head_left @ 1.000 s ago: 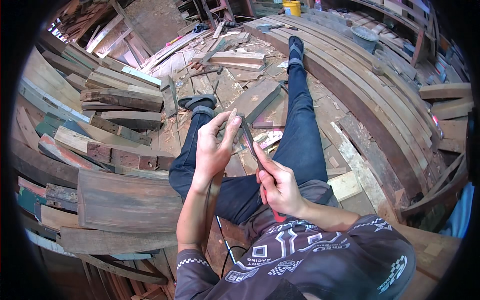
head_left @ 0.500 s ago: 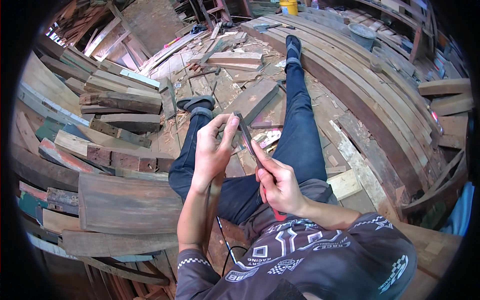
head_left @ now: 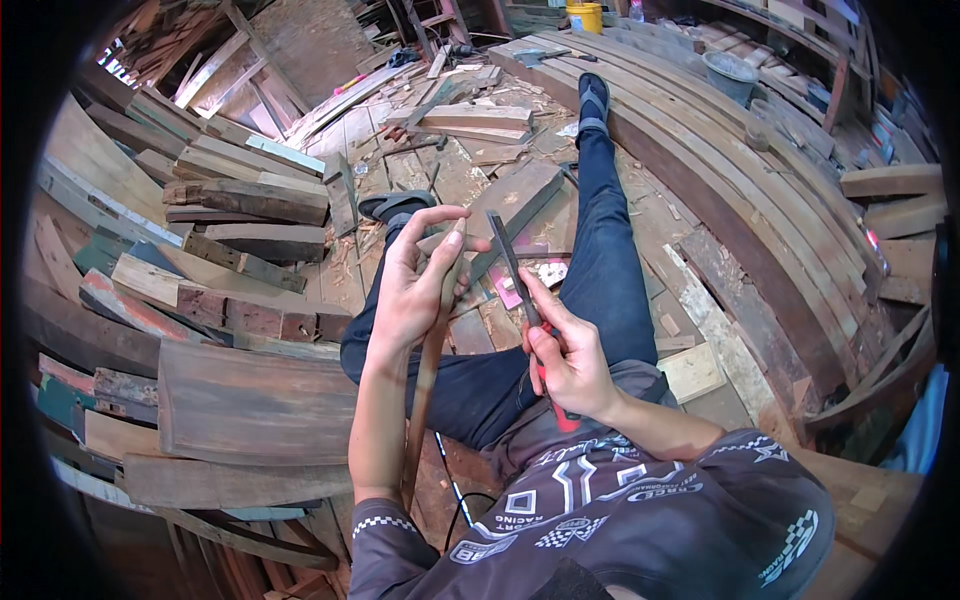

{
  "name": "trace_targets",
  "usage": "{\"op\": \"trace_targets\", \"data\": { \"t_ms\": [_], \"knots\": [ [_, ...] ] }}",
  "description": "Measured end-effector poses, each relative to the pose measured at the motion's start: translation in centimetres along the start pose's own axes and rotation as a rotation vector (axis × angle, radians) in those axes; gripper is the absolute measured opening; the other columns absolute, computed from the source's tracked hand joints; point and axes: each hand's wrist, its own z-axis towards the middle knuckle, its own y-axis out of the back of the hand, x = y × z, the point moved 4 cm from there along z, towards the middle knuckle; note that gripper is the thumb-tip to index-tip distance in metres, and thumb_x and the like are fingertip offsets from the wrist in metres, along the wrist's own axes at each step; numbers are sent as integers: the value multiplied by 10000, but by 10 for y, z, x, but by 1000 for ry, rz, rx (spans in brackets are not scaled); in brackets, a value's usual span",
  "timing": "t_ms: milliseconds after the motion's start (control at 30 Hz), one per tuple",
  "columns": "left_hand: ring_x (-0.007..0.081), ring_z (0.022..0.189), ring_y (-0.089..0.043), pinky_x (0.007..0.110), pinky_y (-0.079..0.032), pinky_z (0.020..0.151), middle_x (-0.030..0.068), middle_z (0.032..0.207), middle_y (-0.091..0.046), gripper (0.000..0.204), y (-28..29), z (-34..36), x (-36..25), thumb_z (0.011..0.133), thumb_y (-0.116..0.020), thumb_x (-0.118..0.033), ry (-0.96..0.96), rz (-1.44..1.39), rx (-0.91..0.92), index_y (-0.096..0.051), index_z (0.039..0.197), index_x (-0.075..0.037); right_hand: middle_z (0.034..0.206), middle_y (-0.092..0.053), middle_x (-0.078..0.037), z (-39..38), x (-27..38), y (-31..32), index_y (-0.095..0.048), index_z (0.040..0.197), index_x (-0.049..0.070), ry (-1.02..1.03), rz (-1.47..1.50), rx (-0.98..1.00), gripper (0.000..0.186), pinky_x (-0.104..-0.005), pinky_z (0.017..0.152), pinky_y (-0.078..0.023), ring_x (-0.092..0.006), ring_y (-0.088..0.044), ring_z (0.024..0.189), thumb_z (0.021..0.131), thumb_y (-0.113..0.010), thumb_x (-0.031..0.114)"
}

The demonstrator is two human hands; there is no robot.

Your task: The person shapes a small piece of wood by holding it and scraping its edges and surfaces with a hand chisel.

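My left hand [head_left: 408, 290] pinches a thin wooden strip [head_left: 428, 370] near its upper tip, thumb against it and index finger stretched past the end. The strip runs down along my left forearm toward my lap. My right hand [head_left: 572, 368] is closed around the red handle of what looks like a flat file [head_left: 508, 255], its index finger laid along the dark metal blade. The blade points up and away, just right of my left fingertips and apart from the strip. Whether the blade has teeth is too small to tell.
Stacked wood offcuts [head_left: 250, 205] fill the left side, with a broad board [head_left: 260, 405] near my left elbow. Long curved planks [head_left: 720, 170] run along the right. A thick wood block [head_left: 520, 200] lies between my legs. A grey bucket [head_left: 730, 75] and yellow bucket [head_left: 585, 16] stand far off.
The file's blade has come away from the left fingertips and moved slightly right. My left fingers have spread, and the wooden strip has turned and shows more plainly along the forearm.
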Motion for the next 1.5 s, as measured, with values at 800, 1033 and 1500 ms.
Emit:
{"op": "trace_targets", "data": {
  "t_ms": [800, 1033, 1500],
  "knots": [
    [81, 684, -588, 222, -482, 615, 66, 868, -674, 181, 42, 65, 96, 933, -626, -80, -13, 116, -134, -577, 1103, -36, 649, -496, 33, 6, -24, 0, -294, 1514, 69, 76, -87, 71, 539, -203, 434, -408, -15, -459, 441, 985, -377, 3],
    [66, 608, -553, 206, -424, 524, 20, 806, -621, 180, 50, 83, 172, 925, -626, -43, 72, 124, -205, -587, 1100, -62, 566, -452, 58, 6, -24, 0, -295, 1516, 75, 5, -83, 49, 556, -212, 445, -410, -16, -453, 433, 973, -389, 0],
    [87, 609, -573, 241, -469, 550, 50, 811, -657, 175, 66, 91, 210, 947, -611, -162, 3, 258, -297, -639, 1057, -29, 579, -440, 18, 6, -29, 1, -294, 1510, 56, -23, -103, 72, 597, -236, 490, -419, -44, -449, 475, 928, -418, 7]
  ]
}}
